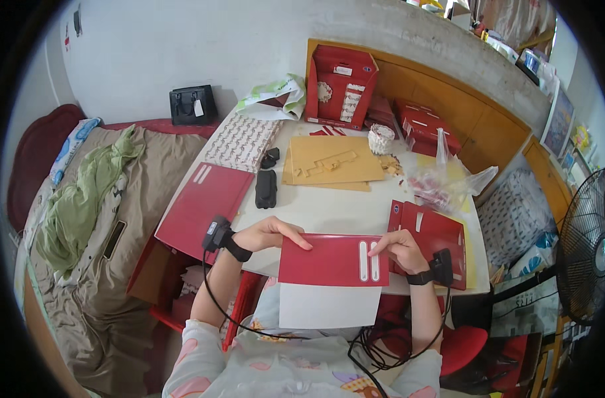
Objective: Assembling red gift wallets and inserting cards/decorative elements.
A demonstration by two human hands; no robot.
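In this bedroom, a bed (93,172) flanks the left edge of your white table (319,211) and a black fan (584,249) stands off to its right. You hold a red-and-white card panel (322,262) over the table's near edge: your left hand (274,232) pinches its upper left corner, thumb on top, and your right hand (402,252) grips its upper right, beside two white slots. The fingers underneath are hidden. An upright red display box (337,83) at the far edge looks formed, so that much seems done. The panel you hold looks flat and unassembled, as does the large red sheet (206,199) along the left edge; both appear left to shape.
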